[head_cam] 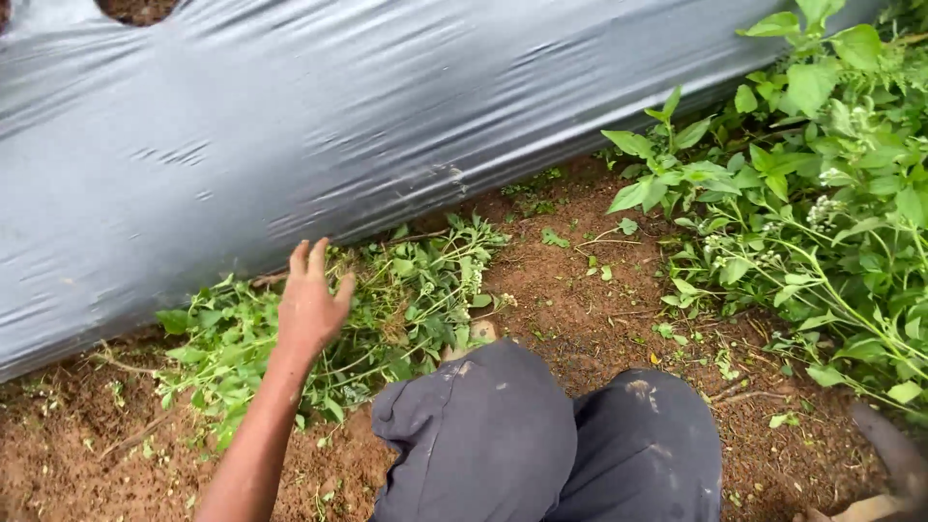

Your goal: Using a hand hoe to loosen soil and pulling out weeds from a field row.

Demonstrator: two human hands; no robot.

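The left hand [309, 304], fingers spread and holding nothing, hovers over the pulled weeds [367, 309] beside the grey plastic sheet [338, 116] (right hand unseen), so gathering them low, near the stems, seems wise.

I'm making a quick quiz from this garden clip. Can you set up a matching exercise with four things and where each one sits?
Things:
1. left hand
2. plastic sheet
3. standing weeds
4. knees

Places:
A. upper right, rooted in the soil
B. bottom centre, in dark trousers
C. above the loose pulled weeds, fingers spread
D. across the top, grey and wrinkled

Pairs: 1-C, 2-D, 3-A, 4-B
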